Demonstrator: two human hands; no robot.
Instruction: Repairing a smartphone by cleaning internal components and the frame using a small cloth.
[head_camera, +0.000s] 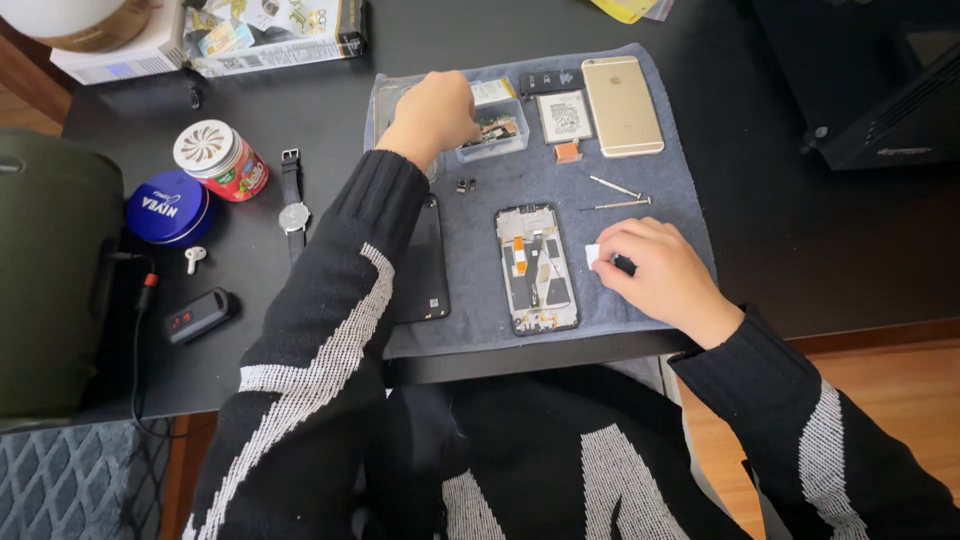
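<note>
Surface: dark desk (780, 230) with a grey-blue cloth mat (655, 200) spread on it.
Left hand (432, 112): reaches to the mat's far edge, fingers curled down at a small clear parts tray (497, 130); whether it pinches anything cannot be told.
Right hand (655, 270): rests on the mat's near right part, fingertips closed on a small white piece (592, 254).
Opened phone frame (537, 268): lies flat between the hands, just left of the right hand.
Beyond: two thin screwdrivers (620, 195), gold phone (622, 105) face down.
Left of mat: wristwatch (293, 200), blue round tin (168, 207).
</note>
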